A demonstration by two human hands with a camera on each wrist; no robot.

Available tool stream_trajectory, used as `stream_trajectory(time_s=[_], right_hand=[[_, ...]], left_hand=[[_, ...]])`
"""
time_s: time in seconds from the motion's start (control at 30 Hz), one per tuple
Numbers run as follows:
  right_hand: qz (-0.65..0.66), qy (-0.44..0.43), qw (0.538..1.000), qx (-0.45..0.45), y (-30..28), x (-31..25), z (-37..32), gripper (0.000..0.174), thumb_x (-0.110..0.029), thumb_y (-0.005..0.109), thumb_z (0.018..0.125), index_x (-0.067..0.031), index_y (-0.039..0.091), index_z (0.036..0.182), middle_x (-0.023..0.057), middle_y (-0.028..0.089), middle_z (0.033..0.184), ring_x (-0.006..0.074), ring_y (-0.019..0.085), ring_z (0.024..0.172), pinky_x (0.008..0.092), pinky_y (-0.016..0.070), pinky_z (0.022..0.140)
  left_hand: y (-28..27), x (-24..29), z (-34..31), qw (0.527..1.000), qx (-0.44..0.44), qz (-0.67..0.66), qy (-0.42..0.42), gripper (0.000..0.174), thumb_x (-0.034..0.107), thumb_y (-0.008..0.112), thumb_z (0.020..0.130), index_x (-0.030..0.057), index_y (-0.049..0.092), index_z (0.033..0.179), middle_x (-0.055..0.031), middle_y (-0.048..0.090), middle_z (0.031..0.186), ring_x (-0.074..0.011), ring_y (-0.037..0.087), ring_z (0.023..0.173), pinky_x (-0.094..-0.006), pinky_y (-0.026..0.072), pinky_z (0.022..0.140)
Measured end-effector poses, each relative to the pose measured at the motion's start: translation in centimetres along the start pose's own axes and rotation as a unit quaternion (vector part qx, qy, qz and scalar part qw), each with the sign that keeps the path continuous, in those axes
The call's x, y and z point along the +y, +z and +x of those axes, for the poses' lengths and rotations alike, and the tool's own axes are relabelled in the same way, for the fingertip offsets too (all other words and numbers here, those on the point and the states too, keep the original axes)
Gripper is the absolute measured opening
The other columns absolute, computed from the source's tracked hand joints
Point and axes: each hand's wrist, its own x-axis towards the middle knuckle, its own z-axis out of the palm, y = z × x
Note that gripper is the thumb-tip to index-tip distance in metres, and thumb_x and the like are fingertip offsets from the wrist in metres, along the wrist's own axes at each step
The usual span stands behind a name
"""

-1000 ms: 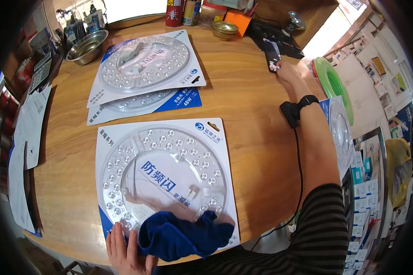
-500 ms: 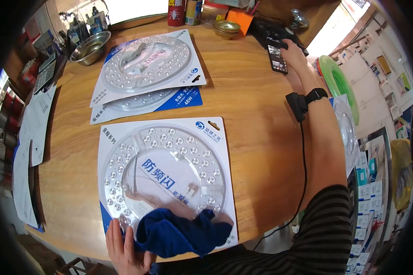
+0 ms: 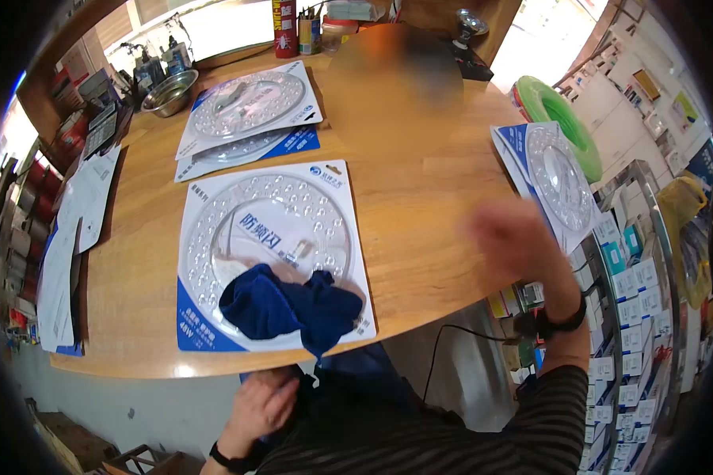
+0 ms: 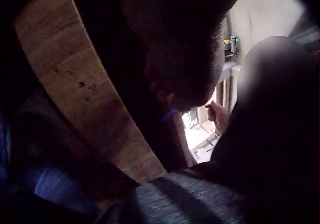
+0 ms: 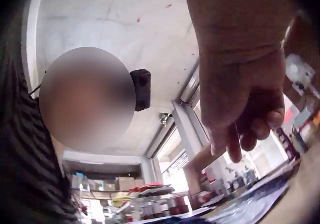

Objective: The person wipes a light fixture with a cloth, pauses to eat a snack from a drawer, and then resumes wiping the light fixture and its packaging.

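Observation:
In the head view my left hand [image 3: 265, 404] rests low at the lap, below the table's front edge, its fingers loosely bent with nothing seen in them. It is a dark shape in the left wrist view. My right hand [image 3: 515, 237], blurred, hangs over the table's right edge; the right wrist view shows its fingers [image 5: 245, 139] loosely curled and empty. Between the hands, a dark blue cloth [image 3: 289, 307] lies on a packaged ring light panel [image 3: 333, 214], one end hanging over the front edge.
Two more packaged panels [image 3: 249, 103] overlap at the back left, near a metal bowl [image 3: 169, 93]. Another package [image 3: 558, 178] lies at the right edge beside green coiled tubing [image 3: 558, 119]. Papers [image 3: 63, 269] lie at the left. A blurred patch hides part of the table's back.
My right hand has left the phone and moved back toward the near right edge. My left hand has come off the front package down to the lap. The head view has shifted.

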Motion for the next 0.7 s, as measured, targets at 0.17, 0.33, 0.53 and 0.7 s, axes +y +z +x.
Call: stream_trajectory(time_s=[0.17,0.33,0.53,0.7], right_hand=[[0.125,-0.108,0.968,-0.187,6.8,-4.8,-7.1,0.016,-0.027,0.063,0.084,-0.0123,0.065,0.090,0.0036,0.061,0.074,0.0228,0.061,0.065,0.0335,0.0466,0.052],[0.196,-0.097,0.962,-0.162,10.4,-7.5,-8.7,0.018,-0.023,0.065,0.084,-0.0073,0.066,0.092,0.0062,0.062,0.076,0.0234,0.061,0.066,0.0326,0.0477,0.055],[0.234,-0.085,0.956,-0.154,13.1,-10.0,-9.2,0.017,-0.021,0.070,0.079,-0.0068,0.064,0.071,0.0066,0.060,0.065,0.0230,0.059,0.058,0.0330,0.0462,0.052],[0.235,-0.096,0.956,-0.148,15.5,-12.2,-9.1,0.018,-0.023,0.070,0.079,-0.0070,0.064,0.073,0.0062,0.060,0.067,0.0235,0.060,0.060,0.0331,0.0473,0.053]], left_hand=[[3.5,-3.0,-2.1,0.987,0.023,0.031,-0.156,0.045,0.011,0.070,0.072,0.0044,0.057,0.115,-0.0176,0.057,0.105,-0.0384,0.055,0.097,-0.0464,0.0444,0.083],[3.8,-2.0,-1.5,0.978,0.104,0.006,-0.178,0.035,0.012,0.069,0.072,0.0031,0.061,0.104,-0.0165,0.059,0.100,-0.0370,0.055,0.096,-0.0439,0.0436,0.084],[2.3,-0.1,-3.4,0.982,0.085,-0.059,-0.159,0.033,0.010,0.067,0.073,0.0046,0.062,0.104,-0.0124,0.061,0.105,-0.0310,0.058,0.098,-0.0397,0.0458,0.084],[1.3,1.2,-5.8,0.981,0.044,-0.138,-0.129,0.034,0.006,0.066,0.070,0.0043,0.065,0.103,-0.0132,0.063,0.106,-0.0302,0.061,0.095,-0.0376,0.0482,0.083]])
